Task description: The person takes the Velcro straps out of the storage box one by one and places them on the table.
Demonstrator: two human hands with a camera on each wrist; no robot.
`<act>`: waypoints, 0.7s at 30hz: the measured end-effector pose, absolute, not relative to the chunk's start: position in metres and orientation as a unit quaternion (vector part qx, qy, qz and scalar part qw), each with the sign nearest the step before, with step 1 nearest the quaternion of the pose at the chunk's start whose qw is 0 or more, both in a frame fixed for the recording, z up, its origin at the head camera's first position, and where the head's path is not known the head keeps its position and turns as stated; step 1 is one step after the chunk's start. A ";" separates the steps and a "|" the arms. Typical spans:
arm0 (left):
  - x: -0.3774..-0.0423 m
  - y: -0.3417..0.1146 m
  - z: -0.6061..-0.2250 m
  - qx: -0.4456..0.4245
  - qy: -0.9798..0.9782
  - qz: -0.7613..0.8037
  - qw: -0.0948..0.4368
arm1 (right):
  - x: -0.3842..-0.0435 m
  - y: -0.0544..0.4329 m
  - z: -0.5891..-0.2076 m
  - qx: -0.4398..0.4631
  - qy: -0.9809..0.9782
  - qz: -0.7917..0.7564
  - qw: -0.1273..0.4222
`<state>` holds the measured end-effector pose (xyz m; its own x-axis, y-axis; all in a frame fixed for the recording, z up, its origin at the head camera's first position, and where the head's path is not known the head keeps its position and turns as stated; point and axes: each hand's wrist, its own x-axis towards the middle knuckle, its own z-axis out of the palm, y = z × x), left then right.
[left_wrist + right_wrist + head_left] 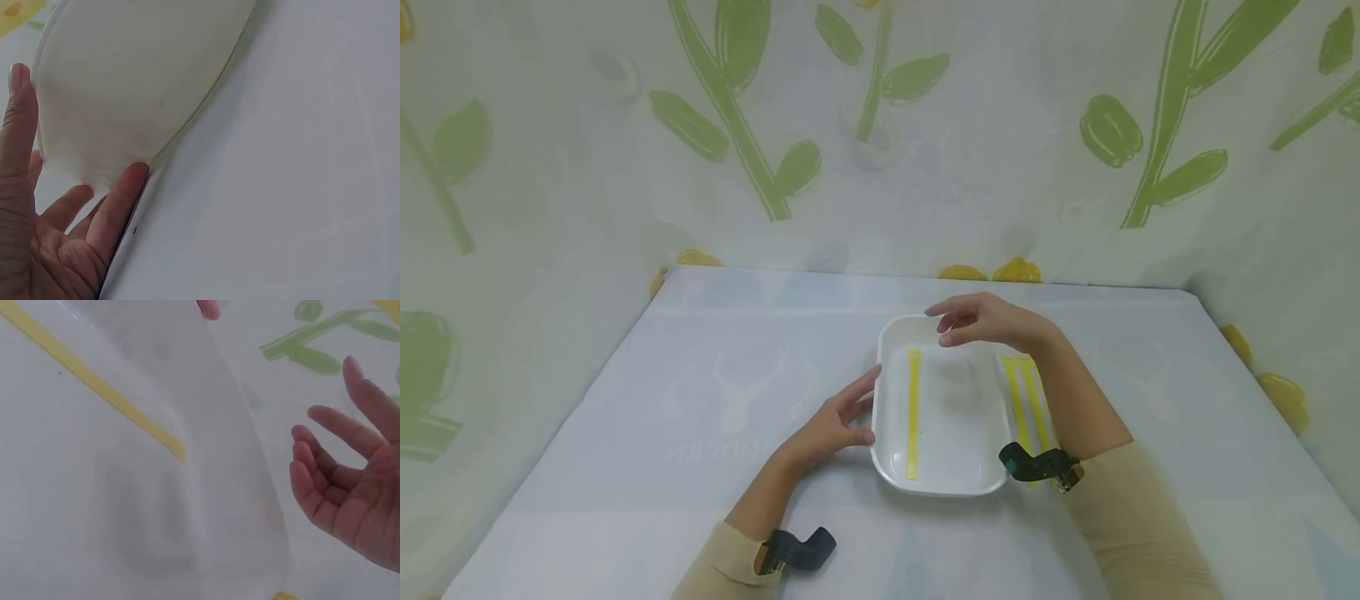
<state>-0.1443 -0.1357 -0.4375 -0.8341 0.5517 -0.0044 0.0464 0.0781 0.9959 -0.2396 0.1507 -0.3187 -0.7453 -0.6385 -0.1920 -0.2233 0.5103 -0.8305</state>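
A white rectangular tray (962,425) with rounded corners lies on the table, and one flat yellow strip (913,417) runs lengthwise along the left of its floor. Against the tray's left side rests my left hand (827,425), fingers and thumb spread along the wall; the left wrist view shows its fingertips at the outer wall (144,81). My right hand (988,321) hovers over the tray's far right end, fingers loosely bent and nothing between them. To the right of the tray, several more yellow strips (1017,396) lie on the table, partly hidden by my right forearm.
The table (625,450) has a pale cover with faint printed antlers and lettering. Behind it and along the sides hangs a light cloth (970,183) with green leaves and yellow flowers. Each wrist carries a dark camera mount, the right mount (1037,464) overlapping the tray's near right edge.
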 end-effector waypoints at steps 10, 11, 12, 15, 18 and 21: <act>-0.145 -0.135 -0.439 0.211 0.702 0.650 0.201 | -0.249 0.136 -0.347 -0.183 0.825 -0.442 0.302; -0.145 -0.135 -0.439 0.209 0.703 0.649 0.202 | -0.249 0.135 -0.349 -0.177 0.824 -0.444 0.304; -0.145 -0.134 -0.439 0.208 0.704 0.648 0.202 | -0.250 0.133 -0.351 -0.174 0.823 -0.447 0.305; -0.145 -0.134 -0.438 0.205 0.704 0.649 0.202 | -0.252 0.129 -0.357 -0.172 0.822 -0.453 0.300; -0.145 -0.135 -0.439 0.207 0.702 0.650 0.203 | -0.252 0.124 -0.364 -0.169 0.827 -0.451 0.290; -0.145 -0.136 -0.440 0.211 0.699 0.652 0.204 | -0.252 0.118 -0.373 -0.152 0.840 -0.440 0.279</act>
